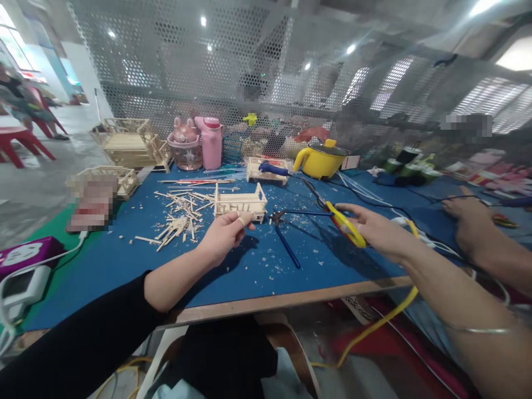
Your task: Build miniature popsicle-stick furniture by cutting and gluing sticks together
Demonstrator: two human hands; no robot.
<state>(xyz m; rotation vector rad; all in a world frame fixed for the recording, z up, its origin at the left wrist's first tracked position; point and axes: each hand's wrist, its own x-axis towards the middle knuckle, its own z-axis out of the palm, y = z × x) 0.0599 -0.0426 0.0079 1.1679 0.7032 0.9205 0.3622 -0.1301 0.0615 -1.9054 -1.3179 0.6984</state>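
**Two hands over a blue craft table, one on a stick frame, one on yellow scissors**

The left hand (224, 235) is closed in a pinch, fingertips at the lower front edge of a small open frame of wooden sticks (240, 203) that stands on the blue table (233, 277). The right hand (374, 228) grips yellow-handled scissors (344, 224), fingers partly spread over the loop; the blades are hard to make out against dark cables.

Blue-handled pliers (285, 235) lie between the hands, just right of the frame. A heap of loose sticks (180, 216) lies to its left, too tangled to count.

Another person's hand (469, 221) rests on the table at far right, its arm cut off by the edge.

Three more stick frames show: one (268, 169) behind, two (124, 144) at far left, the nearer partly blurred. A yellow pot (318, 160) and two pink containers (199, 144) stand at the back.
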